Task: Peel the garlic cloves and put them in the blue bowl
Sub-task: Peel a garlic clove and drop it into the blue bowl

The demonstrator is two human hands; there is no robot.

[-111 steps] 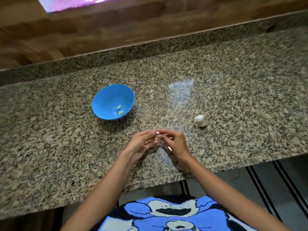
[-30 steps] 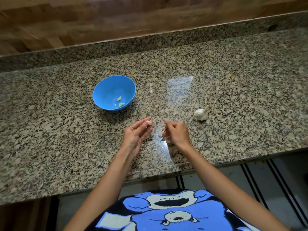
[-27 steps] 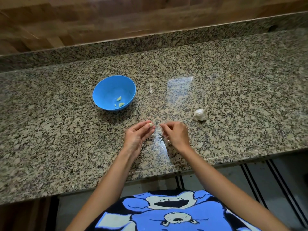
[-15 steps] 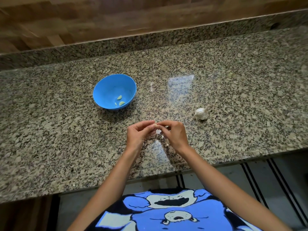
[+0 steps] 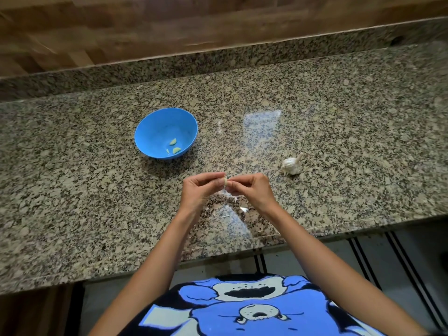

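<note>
My left hand (image 5: 198,190) and my right hand (image 5: 252,190) meet above the granite counter, near its front edge. Between their fingertips they pinch one small pale garlic clove (image 5: 225,182). The blue bowl (image 5: 150,127) stands to the upper left of my hands, with a few peeled cloves (image 5: 173,141) lying in its bottom. A partly broken garlic bulb (image 5: 291,164) lies on the counter to the right of my hands.
Thin bits of garlic skin (image 5: 243,209) lie on the counter (image 5: 351,141) under my hands. A low granite upstand (image 5: 218,61) and a wooden wall close the back. The counter's front edge runs just below my wrists.
A second ago my hands were apart, the clove in my left fingertips. They have come together and both now pinch the clove, held a little higher.
</note>
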